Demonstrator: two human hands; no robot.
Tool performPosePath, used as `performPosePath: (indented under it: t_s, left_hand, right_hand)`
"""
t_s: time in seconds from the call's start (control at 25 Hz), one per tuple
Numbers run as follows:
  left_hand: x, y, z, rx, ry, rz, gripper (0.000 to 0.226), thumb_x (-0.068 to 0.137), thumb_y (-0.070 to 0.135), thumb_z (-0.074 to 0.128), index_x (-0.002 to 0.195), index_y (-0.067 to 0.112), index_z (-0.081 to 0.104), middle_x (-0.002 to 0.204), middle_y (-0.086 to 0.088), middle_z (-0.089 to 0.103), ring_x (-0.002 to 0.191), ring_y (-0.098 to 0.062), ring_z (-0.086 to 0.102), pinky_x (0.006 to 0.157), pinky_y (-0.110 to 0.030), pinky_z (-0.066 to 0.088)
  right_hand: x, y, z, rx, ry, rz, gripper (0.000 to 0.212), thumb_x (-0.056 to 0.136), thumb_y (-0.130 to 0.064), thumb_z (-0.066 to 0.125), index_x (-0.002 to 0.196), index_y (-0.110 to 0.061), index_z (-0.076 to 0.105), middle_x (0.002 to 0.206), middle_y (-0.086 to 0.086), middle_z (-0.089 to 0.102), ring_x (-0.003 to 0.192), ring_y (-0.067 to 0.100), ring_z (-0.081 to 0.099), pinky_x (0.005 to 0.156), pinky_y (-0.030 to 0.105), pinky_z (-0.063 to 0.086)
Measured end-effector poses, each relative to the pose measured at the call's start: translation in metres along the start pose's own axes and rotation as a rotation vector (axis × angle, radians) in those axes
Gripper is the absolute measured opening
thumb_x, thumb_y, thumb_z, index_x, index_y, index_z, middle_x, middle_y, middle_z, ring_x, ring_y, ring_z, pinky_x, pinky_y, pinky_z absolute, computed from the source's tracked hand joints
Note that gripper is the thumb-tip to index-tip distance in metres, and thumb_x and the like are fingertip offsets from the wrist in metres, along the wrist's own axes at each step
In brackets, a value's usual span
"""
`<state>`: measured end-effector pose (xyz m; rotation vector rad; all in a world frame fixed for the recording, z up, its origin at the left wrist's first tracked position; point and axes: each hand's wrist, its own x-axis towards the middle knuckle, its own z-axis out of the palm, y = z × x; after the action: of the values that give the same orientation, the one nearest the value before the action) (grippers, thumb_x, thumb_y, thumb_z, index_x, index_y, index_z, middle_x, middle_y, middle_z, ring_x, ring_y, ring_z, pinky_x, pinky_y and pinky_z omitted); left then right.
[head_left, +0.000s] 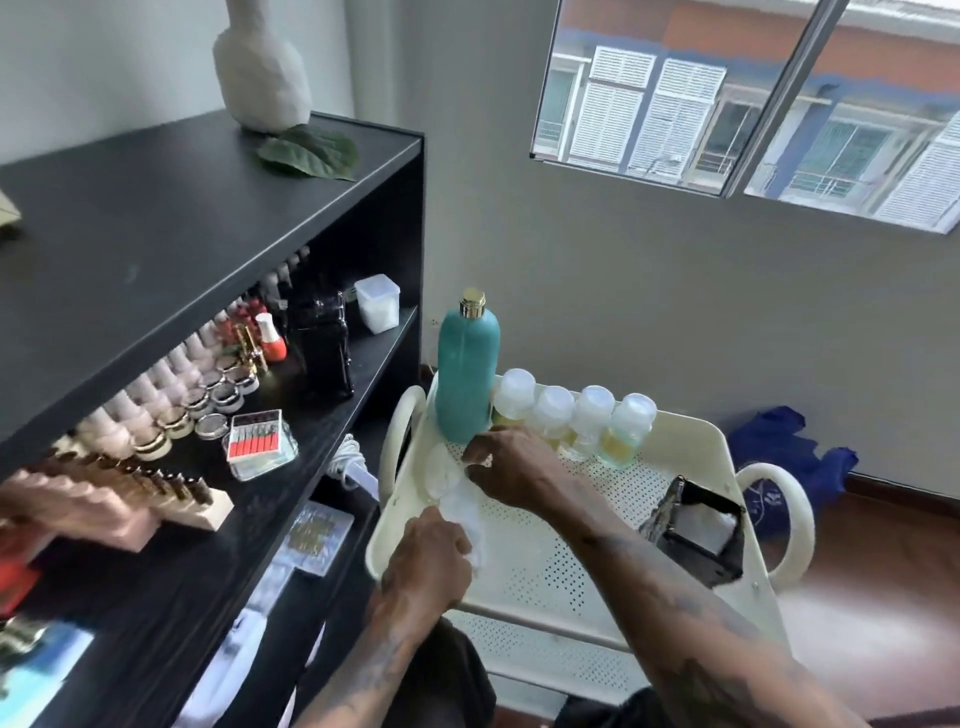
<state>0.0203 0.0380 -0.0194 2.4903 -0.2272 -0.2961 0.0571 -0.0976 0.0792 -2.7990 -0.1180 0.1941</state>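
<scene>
My left hand (428, 558) grips a crumpled white cloth or wipe (460, 506) at the near left corner of a cream perforated cart tray (561, 561). My right hand (511, 467) reaches across to the tray's left side, its fingers curled and pinching something small and pale beside a round white pad (439, 470); what it is I cannot tell. Just behind my right hand stands a tall teal bottle with a gold cap (467, 374). A row of small clear bottles with white caps (576, 415) lines the tray's back wall.
A black shelf unit (208, 249) stands to the left, holding nail polish bottles (156, 395), small jars, a box of drill bits (257, 444) and a black case. A black pouch (696, 530) lies on the tray's right. Blue cloth lies on the floor beyond.
</scene>
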Motion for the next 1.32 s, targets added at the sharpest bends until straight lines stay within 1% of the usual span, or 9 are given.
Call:
performPosePath:
  t_s: [0.2, 0.4, 0.56, 0.72, 0.84, 0.96, 1.04, 1.12, 1.32]
  left_hand:
    - [0.0, -0.002, 0.005, 0.046, 0.047, 0.046, 0.019, 0.086, 0.015, 0.06, 0.1, 0.02, 0.071, 0.115, 0.004, 0.056, 0.112, -0.015, 0.055, 0.087, -0.03, 0.053]
    - [0.002, -0.001, 0.006, 0.061, 0.045, 0.062, 0.022, 0.087, 0.017, 0.058, 0.104, 0.02, 0.071, 0.117, 0.002, 0.056, 0.112, -0.016, 0.054, 0.09, -0.033, 0.053]
    - [0.0, 0.001, 0.004, 0.056, 0.038, 0.04, 0.022, 0.085, 0.019, 0.059, 0.104, 0.021, 0.07, 0.119, 0.001, 0.055, 0.112, -0.016, 0.054, 0.089, -0.033, 0.052]
    - [-0.001, 0.003, 0.002, 0.06, 0.006, 0.024, 0.02, 0.085, 0.029, 0.063, 0.104, 0.025, 0.068, 0.12, 0.004, 0.053, 0.108, -0.015, 0.054, 0.086, -0.034, 0.052]
    - [0.001, 0.003, 0.0, 0.107, -0.001, 0.014, 0.021, 0.084, 0.038, 0.063, 0.102, 0.029, 0.068, 0.119, 0.005, 0.054, 0.107, -0.016, 0.055, 0.084, -0.034, 0.051]
    - [0.0, 0.005, 0.0, 0.112, -0.013, 0.02, 0.019, 0.085, 0.038, 0.061, 0.1, 0.03, 0.068, 0.118, 0.004, 0.054, 0.108, -0.017, 0.055, 0.086, -0.034, 0.05]
    - [-0.001, 0.006, 0.0, 0.122, -0.025, 0.026, 0.017, 0.085, 0.037, 0.06, 0.098, 0.03, 0.068, 0.117, 0.003, 0.055, 0.107, -0.018, 0.056, 0.086, -0.034, 0.05]
    - [-0.001, 0.004, -0.001, 0.11, -0.038, 0.03, 0.015, 0.085, 0.037, 0.061, 0.096, 0.03, 0.068, 0.114, 0.002, 0.056, 0.104, -0.018, 0.058, 0.085, -0.035, 0.051]
    - [-0.005, 0.005, -0.004, 0.088, -0.036, 0.037, 0.014, 0.085, 0.036, 0.064, 0.094, 0.028, 0.069, 0.106, 0.003, 0.057, 0.095, -0.016, 0.062, 0.083, -0.036, 0.053]
  right_hand:
    - [0.047, 0.006, 0.051, 0.232, -0.05, 0.277, 0.053, 0.085, -0.03, 0.062, 0.133, -0.012, 0.052, 0.125, 0.013, 0.06, 0.108, 0.028, 0.06, 0.095, 0.04, 0.051]
    - [0.052, 0.012, 0.059, 0.283, -0.032, 0.262, 0.024, 0.087, -0.02, 0.06, 0.103, -0.004, 0.069, 0.114, 0.016, 0.066, 0.101, 0.031, 0.062, 0.09, 0.041, 0.052]
    - [0.024, 0.014, 0.033, 0.777, 0.032, 0.347, 0.019, 0.09, -0.019, 0.059, 0.099, -0.003, 0.058, 0.102, 0.017, 0.065, 0.087, 0.025, 0.06, 0.083, 0.039, 0.052]
    - [-0.049, 0.033, -0.023, 0.899, 0.038, 0.292, 0.019, 0.088, -0.025, 0.065, 0.093, -0.009, 0.056, 0.096, 0.011, 0.067, 0.085, 0.021, 0.064, 0.08, 0.04, 0.054]
    - [-0.115, 0.06, -0.064, 0.705, 0.073, 0.318, 0.018, 0.083, -0.026, 0.071, 0.086, -0.011, 0.061, 0.089, 0.004, 0.07, 0.075, 0.015, 0.064, 0.073, 0.034, 0.054]
    - [-0.168, 0.091, -0.098, 0.199, 0.497, 0.26, 0.009, 0.081, -0.022, 0.07, 0.083, -0.014, 0.065, 0.091, -0.007, 0.068, 0.077, 0.014, 0.063, 0.073, 0.032, 0.053]
    - [-0.184, 0.106, -0.105, -0.085, 0.623, 0.158, 0.004, 0.082, -0.014, 0.066, 0.084, -0.011, 0.064, 0.095, -0.003, 0.065, 0.08, 0.017, 0.06, 0.074, 0.034, 0.052]
    - [-0.18, 0.114, -0.096, -0.24, 0.503, 0.128, 0.004, 0.086, -0.012, 0.06, 0.089, -0.011, 0.062, 0.093, 0.003, 0.064, 0.079, 0.022, 0.058, 0.078, 0.038, 0.049]
    - [-0.155, 0.13, -0.061, -0.381, 0.155, 0.115, 0.014, 0.093, -0.02, 0.051, 0.084, -0.026, 0.043, 0.086, -0.004, 0.064, 0.068, 0.02, 0.044, 0.085, 0.033, 0.03]
